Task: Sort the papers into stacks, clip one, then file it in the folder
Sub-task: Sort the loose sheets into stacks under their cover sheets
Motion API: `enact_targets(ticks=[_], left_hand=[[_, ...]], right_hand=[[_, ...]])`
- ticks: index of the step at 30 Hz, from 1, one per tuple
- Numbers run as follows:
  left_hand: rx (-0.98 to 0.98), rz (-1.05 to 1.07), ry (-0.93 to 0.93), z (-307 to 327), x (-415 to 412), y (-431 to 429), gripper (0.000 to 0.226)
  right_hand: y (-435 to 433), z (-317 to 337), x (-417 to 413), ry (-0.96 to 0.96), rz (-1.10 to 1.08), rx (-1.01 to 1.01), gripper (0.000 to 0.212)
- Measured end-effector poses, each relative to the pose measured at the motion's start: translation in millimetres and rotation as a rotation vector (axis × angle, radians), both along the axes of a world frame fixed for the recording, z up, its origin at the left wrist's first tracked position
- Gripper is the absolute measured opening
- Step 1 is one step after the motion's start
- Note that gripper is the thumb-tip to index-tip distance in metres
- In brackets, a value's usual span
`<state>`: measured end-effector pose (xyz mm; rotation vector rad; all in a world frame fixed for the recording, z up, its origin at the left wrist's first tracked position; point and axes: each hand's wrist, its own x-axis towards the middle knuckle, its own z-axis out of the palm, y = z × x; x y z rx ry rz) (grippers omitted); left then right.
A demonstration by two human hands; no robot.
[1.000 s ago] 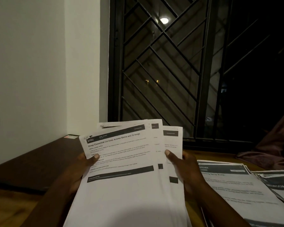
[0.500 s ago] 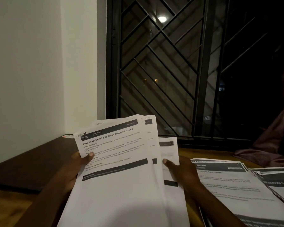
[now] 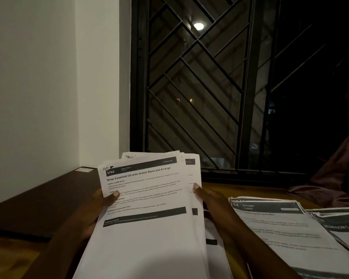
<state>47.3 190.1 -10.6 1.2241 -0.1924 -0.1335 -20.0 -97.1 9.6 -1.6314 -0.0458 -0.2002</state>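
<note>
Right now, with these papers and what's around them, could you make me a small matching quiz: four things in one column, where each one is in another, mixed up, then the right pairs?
Things
1. bundle of papers
2. Kitchen stack
3. curtain
4. dark board

Places
A. bunched at the far right, by the window
B. held up between the left hand and the right hand
C. flat along the white wall, at the left
D. flat on the table, right of the hands

Pairs: 1-B, 2-D, 3-A, 4-C
</note>
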Motion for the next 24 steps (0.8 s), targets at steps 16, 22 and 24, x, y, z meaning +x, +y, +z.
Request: enact_targets(ticks=[16,22,24], left_hand=[[-0.049,-0.012,0.033,0,0,6,0.042],[-0.041,-0.079,0.028,3,-7,3,0.106],[-0.032,-0.113,0.034,3,-8,2,0.096]], right_hand=[[-29,-14,6,0.303,-0.291,-0.982,0.054],[-11,11,-5,-0.022,-0.225,-0.596,0.026],[7,16,-11,0.042,0.058,-0.217,0.023]])
